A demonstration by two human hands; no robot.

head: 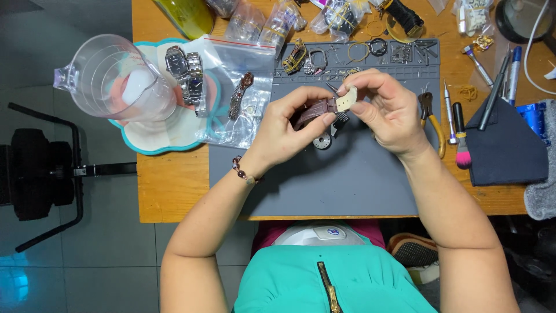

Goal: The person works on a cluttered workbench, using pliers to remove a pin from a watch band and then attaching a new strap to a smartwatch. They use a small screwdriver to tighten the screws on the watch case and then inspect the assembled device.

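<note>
Brown strap [313, 112] between both hands' fingers [324, 117]

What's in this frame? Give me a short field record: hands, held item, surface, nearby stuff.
left hand: grips brown leather watch strap from the left
right hand: pinches the strap's pale end between fingertips
surface: grey work mat on wooden table
below hands: small round watch part on mat
left of mat: clear plastic jug, two metal wristwatches
right of mat: yellow-handled pliers, pink brush
</note>
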